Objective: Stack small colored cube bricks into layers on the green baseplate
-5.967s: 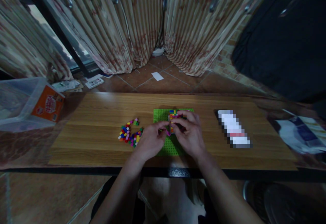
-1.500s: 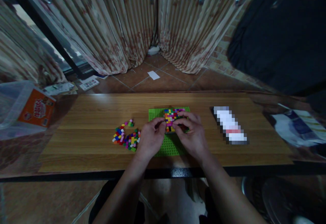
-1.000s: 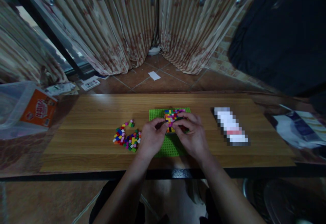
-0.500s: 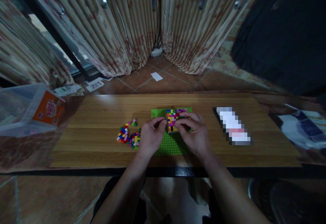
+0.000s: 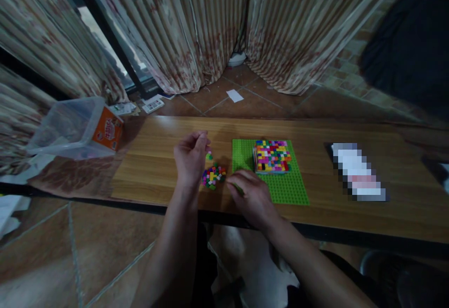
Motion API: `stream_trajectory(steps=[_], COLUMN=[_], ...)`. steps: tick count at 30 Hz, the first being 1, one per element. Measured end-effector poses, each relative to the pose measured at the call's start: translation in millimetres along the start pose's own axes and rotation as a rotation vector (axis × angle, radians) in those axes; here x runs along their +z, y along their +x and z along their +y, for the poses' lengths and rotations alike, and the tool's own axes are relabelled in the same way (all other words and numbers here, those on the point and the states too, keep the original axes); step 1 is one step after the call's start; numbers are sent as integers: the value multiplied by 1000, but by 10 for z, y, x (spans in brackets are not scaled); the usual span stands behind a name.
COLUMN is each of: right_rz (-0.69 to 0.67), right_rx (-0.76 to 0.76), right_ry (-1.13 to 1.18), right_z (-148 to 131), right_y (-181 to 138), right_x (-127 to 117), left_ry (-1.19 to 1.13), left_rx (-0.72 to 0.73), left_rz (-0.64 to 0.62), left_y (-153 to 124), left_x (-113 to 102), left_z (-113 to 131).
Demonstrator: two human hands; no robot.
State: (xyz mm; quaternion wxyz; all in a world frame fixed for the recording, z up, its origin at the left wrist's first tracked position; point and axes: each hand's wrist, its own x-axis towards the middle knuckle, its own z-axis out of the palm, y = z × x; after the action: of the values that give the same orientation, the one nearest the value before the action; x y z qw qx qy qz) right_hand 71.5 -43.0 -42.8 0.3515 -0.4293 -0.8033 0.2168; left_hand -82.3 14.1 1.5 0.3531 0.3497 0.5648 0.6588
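A green baseplate (image 5: 286, 189) lies on the wooden table (image 5: 157, 139). A flat block of many coloured small bricks (image 5: 272, 156) is set on the plate's far half. A small pile of loose coloured bricks (image 5: 213, 176) lies left of the plate, with a single green brick (image 5: 209, 156) just behind it. My left hand (image 5: 189, 161) hovers over that pile, thumb and forefinger pinched together and raised; I cannot make out what is between them. My right hand (image 5: 250, 195) rests knuckles up on the plate's near left corner, its fingers curled onto the edge.
A clear plastic box with an orange label (image 5: 79, 128) stands at the table's left end. A pixelated oblong object (image 5: 358, 177) lies right of the plate. Curtains (image 5: 210, 23) hang behind, and a white paper (image 5: 235, 96) lies on the tiled floor.
Both hands have left the coloured block. My left hand went left to the loose pile and rose in a pinch. My right hand dropped to the plate's near corner. The view turned left.
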Motion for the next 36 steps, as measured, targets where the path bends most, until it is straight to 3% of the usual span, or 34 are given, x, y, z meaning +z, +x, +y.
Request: stream_trajectory(steps=[4, 10, 16, 28, 33, 36], right_rz=[-55, -22, -6, 0, 89, 161], right_rx=[-11, -35, -32, -68, -16, 11], right_ry=[-24, -150, -253, -201, -53, 33], right_z=[-44, -60, -73, -13, -53, -83], right_y=[10, 3, 23, 100, 112, 131], right_x=[177, 430, 523, 453, 319, 186], left_ry=[-12, -13, -22, -14, 20, 62], left_rx=[-2, -18, -33, -45, -63, -95], left_rz=[16, 17, 19, 15, -2, -93], left_y=[18, 15, 25, 47, 54, 27], left_x=[-71, -135, -175, -195, -189, -168], left_z=[13, 47, 46, 17, -9, -5])
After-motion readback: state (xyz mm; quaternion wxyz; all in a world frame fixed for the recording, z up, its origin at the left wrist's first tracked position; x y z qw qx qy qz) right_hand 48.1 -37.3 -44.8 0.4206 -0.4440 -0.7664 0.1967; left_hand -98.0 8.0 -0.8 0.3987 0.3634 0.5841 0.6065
